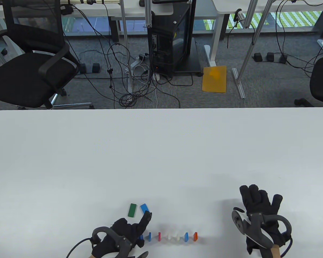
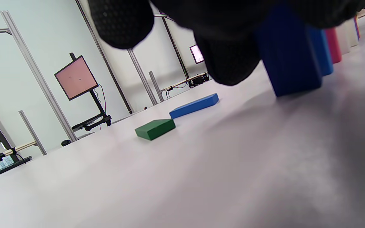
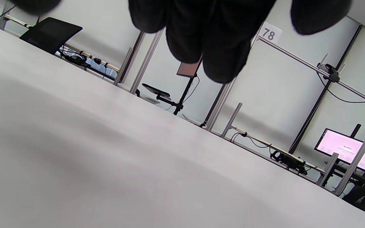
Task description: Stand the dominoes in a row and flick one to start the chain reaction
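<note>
Biggest risk right now: knocking the row over early. Left hand sitting right on the dark blue domino at the left end of the standing row, fingers curled round its top in the left wrist view, so any twitch while letting go probably tips it into the next blue one and sets off the whole chain before the line is done. Spacing at that end looks tight too, which wouldn't help.

Also still two lying flat on the table: green domino and blue domino, just beyond the left hand, side by side. Reaching for those means passing a sleeve or tracker close to the row, so another easy way to wreck it.

Index finger pointing out toward the flat blue one, rest of the hand low over the row's end.

Right hand well off to the right, fingers loose and spread, holding nothing, hovering near the tabletop
</note>
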A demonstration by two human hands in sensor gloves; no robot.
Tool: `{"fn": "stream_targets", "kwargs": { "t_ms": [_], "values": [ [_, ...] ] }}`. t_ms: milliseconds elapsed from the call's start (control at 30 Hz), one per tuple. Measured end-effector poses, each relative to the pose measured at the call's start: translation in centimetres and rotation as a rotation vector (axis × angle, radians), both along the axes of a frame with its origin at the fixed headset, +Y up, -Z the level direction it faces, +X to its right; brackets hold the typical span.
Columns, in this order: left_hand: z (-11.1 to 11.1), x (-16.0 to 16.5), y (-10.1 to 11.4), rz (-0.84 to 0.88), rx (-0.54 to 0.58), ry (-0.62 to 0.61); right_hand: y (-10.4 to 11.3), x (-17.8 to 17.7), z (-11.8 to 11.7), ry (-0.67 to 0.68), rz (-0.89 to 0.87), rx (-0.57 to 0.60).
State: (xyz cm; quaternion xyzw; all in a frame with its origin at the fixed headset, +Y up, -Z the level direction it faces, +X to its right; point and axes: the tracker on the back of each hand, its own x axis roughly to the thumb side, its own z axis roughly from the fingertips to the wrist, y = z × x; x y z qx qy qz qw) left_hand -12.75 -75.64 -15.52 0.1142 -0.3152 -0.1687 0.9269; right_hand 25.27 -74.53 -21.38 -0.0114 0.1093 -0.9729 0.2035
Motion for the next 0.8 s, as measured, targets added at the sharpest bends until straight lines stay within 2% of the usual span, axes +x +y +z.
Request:
{"fn": "stream_targets", "kwargs": {
  "t_ms": [800],
  "values": [
    [0.08, -0.04, 0.11, 0.0, 0.014, 0.013, -0.06, -0.03, -0.02, 0.0, 0.01, -0.006]
  ]
}}
